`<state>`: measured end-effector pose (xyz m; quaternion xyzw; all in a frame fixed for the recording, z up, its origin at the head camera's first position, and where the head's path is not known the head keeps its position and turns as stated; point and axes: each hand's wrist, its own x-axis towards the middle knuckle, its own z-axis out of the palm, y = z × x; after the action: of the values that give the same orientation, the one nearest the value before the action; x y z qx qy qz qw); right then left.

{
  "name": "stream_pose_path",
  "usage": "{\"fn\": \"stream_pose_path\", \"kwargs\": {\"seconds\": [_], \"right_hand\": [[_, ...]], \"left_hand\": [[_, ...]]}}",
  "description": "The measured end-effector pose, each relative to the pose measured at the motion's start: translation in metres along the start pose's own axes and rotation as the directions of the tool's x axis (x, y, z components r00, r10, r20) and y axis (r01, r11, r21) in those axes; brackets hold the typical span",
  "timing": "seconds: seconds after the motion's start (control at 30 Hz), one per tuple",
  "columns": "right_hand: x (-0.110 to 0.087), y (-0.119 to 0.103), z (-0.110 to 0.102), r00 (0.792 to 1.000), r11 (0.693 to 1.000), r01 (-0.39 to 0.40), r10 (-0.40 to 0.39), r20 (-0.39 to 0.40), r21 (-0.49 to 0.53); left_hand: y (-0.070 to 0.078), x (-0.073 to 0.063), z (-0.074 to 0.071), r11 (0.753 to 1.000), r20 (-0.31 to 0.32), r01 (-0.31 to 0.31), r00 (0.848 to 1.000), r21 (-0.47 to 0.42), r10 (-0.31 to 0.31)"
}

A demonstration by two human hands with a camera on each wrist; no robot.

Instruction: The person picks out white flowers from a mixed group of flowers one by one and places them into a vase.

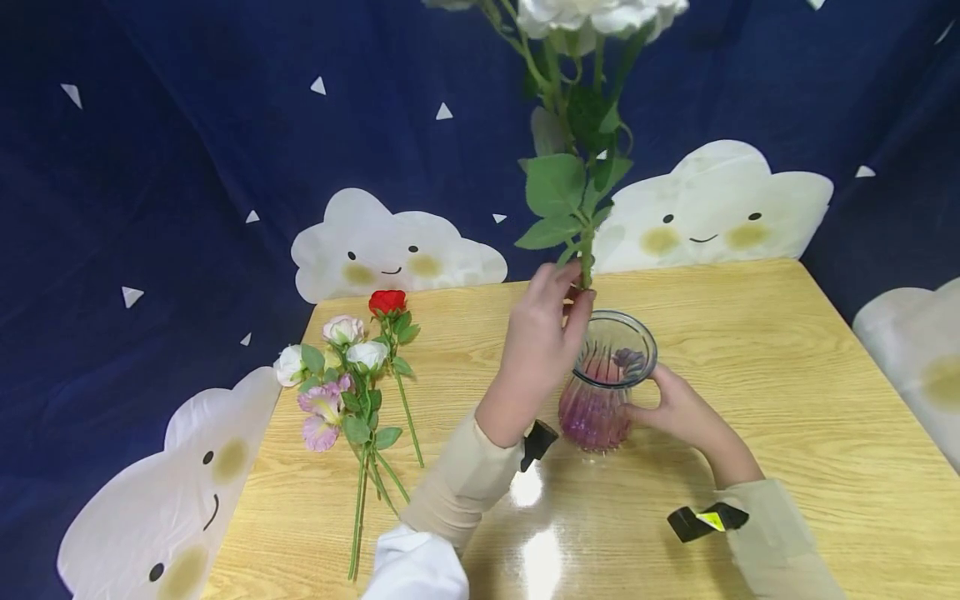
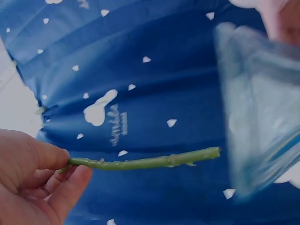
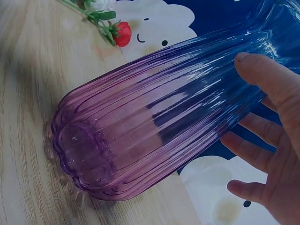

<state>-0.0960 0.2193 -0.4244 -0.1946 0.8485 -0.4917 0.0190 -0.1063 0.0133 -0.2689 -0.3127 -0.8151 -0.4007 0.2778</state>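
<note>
My left hand point(image 1: 534, 346) pinches the green stem of an artificial white flower point(image 1: 600, 15) with broad leaves. In the left wrist view the bare lower stem point(image 2: 154, 162) juts out past the fingertips, its cut end close to the vase rim. A ribbed glass vase point(image 1: 596, 412), purple at the base and bluish at the top, stands upright on the table. My right hand point(image 1: 678, 408) holds it near the neck from the right. In the right wrist view the thumb point(image 3: 262, 75) rests against the glass, with the fingers on the lower side.
On the left of the wooden table point(image 1: 750, 358) lie several artificial flowers: a red rose point(image 1: 387, 302), white roses point(image 1: 367, 355), a pale pink one point(image 1: 343, 330) and a lilac bloom point(image 1: 322, 408). A dark blue cloth point(image 1: 390, 150) with cloud prints surrounds the table.
</note>
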Motion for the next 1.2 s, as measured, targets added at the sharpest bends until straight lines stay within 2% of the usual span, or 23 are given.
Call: {"fn": "stream_pose_path", "kwargs": {"seconds": [0.17,0.33,0.67,0.8,0.97,1.1,1.2], "right_hand": [[0.000,-0.001,-0.001,0.999,0.999,-0.029,0.030,0.012,-0.031],[-0.001,-0.001,-0.001,0.998,0.998,-0.059,0.059,0.023,-0.005],[-0.001,-0.002,-0.001,0.999,0.999,-0.036,0.035,0.022,0.003],[-0.001,-0.002,0.000,0.999,0.999,-0.038,0.038,0.015,0.013],[-0.001,-0.002,0.000,0.999,0.998,-0.053,0.053,0.010,0.014],[0.000,-0.001,0.001,0.999,0.999,-0.049,0.049,0.002,-0.003],[0.000,0.000,0.001,0.999,0.999,-0.043,0.043,-0.002,-0.010]], "left_hand": [[-0.006,-0.007,0.019,1.000,0.069,0.016,0.998,-0.013,-0.015],[-0.012,-0.013,0.033,0.998,0.113,0.046,0.992,0.044,-0.051],[-0.021,-0.027,0.046,0.983,0.223,0.115,0.964,0.143,-0.145],[-0.022,-0.032,0.048,0.962,0.248,0.120,0.952,0.246,-0.182],[-0.022,-0.035,0.047,0.910,0.286,0.102,0.930,0.402,-0.231],[-0.021,-0.037,0.046,0.893,0.311,0.106,0.914,0.437,-0.260],[-0.020,-0.039,0.045,0.888,0.317,0.106,0.910,0.448,-0.269]]}}
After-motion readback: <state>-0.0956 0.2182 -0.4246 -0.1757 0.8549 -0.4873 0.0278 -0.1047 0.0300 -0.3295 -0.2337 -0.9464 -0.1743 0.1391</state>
